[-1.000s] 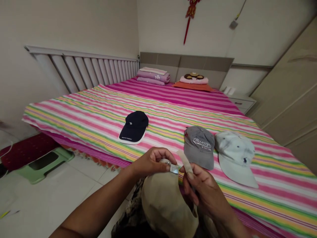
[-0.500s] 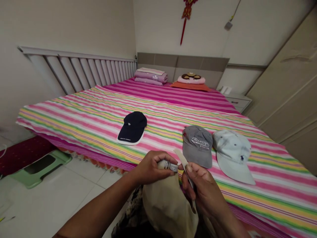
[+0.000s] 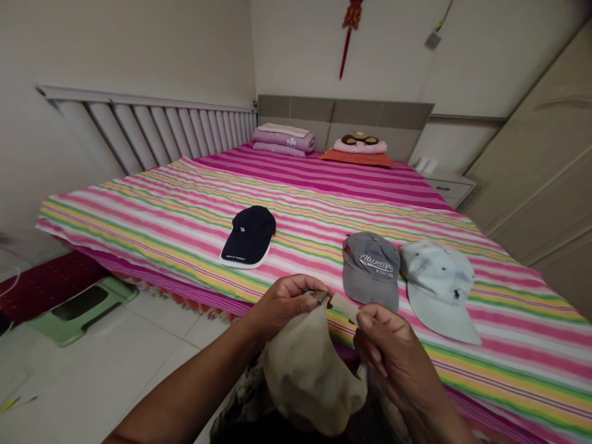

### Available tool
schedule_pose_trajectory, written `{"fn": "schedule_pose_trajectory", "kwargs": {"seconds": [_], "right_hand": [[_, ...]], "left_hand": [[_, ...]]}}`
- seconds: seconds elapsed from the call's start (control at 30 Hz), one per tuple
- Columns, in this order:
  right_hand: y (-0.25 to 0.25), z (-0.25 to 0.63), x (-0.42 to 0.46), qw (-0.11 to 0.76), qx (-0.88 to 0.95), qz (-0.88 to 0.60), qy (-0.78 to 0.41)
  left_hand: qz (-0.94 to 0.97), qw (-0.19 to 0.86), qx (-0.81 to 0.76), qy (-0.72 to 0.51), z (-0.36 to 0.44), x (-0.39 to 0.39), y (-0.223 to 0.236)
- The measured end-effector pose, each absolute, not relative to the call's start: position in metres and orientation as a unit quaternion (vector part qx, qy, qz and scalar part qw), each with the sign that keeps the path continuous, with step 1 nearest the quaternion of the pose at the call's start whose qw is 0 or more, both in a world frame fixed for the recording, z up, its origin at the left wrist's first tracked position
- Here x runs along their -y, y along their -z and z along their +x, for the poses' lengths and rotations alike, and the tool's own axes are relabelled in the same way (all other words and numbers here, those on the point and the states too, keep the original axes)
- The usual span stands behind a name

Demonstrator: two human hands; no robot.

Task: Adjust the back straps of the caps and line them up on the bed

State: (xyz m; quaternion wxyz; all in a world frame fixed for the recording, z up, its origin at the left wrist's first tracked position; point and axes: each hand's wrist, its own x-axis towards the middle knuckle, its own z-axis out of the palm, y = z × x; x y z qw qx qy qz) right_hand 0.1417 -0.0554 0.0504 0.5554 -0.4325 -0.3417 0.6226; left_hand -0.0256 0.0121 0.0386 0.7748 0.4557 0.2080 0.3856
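A beige cap (image 3: 309, 370) hangs between my hands, low in front of me, with its back opening toward the right. My left hand (image 3: 289, 305) pinches the buckle end of its strap, and the metal buckle is mostly covered by the fingers. In my right hand (image 3: 386, 339) is the loose strap end (image 3: 345, 307), held between thumb and fingers. Its tip points left and lies close to the buckle; whether it has entered cannot be made out. Just beyond my hands, a grey cap (image 3: 371, 269) with white lettering lies on the bed.
A pale blue cap (image 3: 439, 290) lies right of the grey one, and a navy cap (image 3: 250, 236) farther left. Striped bedding covers the bed (image 3: 185, 203). A green stool (image 3: 83, 308) stands on the tiled floor. Folded bedding (image 3: 284, 140) rests near the headboard (image 3: 308, 111).
The strap end in my right hand has swung from upright to nearly level, its tip now by the buckle. My left hand has turned, hiding the buckle more.
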Motion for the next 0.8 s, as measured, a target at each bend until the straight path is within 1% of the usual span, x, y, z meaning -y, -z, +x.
{"fn": "schedule_pose_trajectory", "kwargs": {"seconds": [0.3, 0.4, 0.5, 0.6, 0.67, 0.8], "right_hand": [[-0.045, 0.138, 0.054, 0.534, 0.339, -0.425, -0.648], [-0.044, 0.138, 0.054, 0.532, 0.342, -0.427, -0.646], [-0.046, 0.141, 0.052, 0.518, 0.384, -0.458, -0.612], [-0.051, 0.146, 0.050, 0.485, 0.450, -0.499, -0.560], [-0.054, 0.148, 0.050, 0.472, 0.481, -0.508, -0.537], [-0.058, 0.148, 0.050, 0.462, 0.496, -0.510, -0.529]], "left_hand": [[0.517, 0.730, -0.215, -0.391, -0.025, -0.011, -0.039], [0.555, 0.700, -0.216, -0.393, -0.026, -0.010, -0.040], [0.645, 0.613, -0.222, -0.400, -0.028, -0.011, -0.043], [0.754, 0.467, -0.219, -0.408, -0.031, -0.011, -0.048], [0.804, 0.387, -0.209, -0.400, -0.031, -0.010, -0.053], [0.857, 0.300, -0.208, -0.363, -0.032, -0.004, -0.063]]}}
